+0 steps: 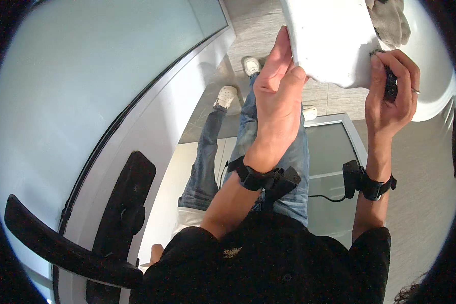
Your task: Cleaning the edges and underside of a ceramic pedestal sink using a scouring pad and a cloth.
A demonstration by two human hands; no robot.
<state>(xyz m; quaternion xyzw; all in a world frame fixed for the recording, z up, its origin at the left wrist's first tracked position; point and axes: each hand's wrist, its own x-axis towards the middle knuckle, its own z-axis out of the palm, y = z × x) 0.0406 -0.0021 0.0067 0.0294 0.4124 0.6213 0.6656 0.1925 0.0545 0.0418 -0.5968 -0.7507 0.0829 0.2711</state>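
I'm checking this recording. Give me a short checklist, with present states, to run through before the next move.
1. White panel steadied: ok, the left hand has thumb and fingers at its left edge.
2. Dark scrubber secured: ok, held between the right hand's thumb and fingers.
3. Gray cloth out of the right hand's grip: ok, it lies beyond, by the white basin.
4. Black wristbands on both wrists: ok.
5. Panel's far end supported: cannot tell, the picture's top edge cuts it off.
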